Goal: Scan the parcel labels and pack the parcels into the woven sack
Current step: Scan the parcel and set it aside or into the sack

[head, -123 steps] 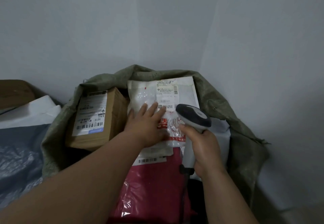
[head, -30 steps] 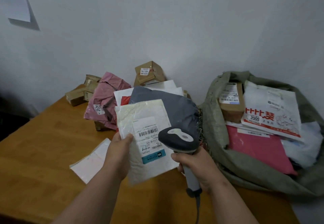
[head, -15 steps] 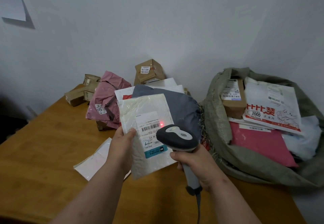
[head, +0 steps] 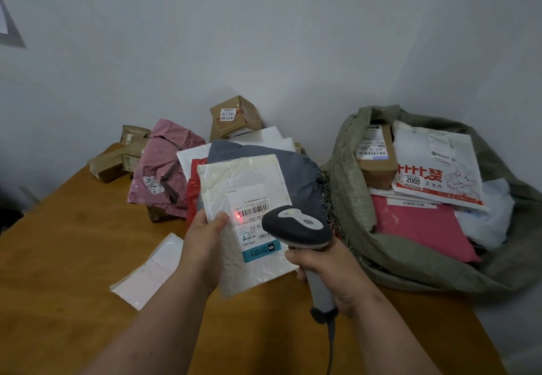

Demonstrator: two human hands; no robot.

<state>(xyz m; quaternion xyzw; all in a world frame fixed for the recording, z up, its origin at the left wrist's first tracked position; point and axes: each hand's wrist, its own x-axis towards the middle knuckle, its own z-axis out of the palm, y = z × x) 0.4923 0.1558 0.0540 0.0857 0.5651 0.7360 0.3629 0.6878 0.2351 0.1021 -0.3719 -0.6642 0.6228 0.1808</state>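
Note:
My left hand [head: 205,238] grips a white padded mailer [head: 240,187] by its left edge, held above the wooden table [head: 58,257] with its label facing me. A red laser dot glows at the left end of the label's barcode. My right hand [head: 328,269] is closed around the handle of a grey barcode scanner [head: 296,229], whose head covers the label's lower right. The green woven sack [head: 349,187] lies open at the right. Inside it sit a brown box [head: 375,154], a white printed bag [head: 437,166] and a pink mailer [head: 425,231].
A pile of parcels lies behind the held mailer: a grey bag [head: 293,166], a pink crumpled bag [head: 164,166], white mailers and small cardboard boxes [head: 233,118] against the wall. A flat white envelope [head: 149,269] rests on the table at the left. The scanner cable hangs down toward me.
The red laser dot has slid from the right side of the barcode to its left end. The scanner and mailer have shifted slightly; both hands keep their hold.

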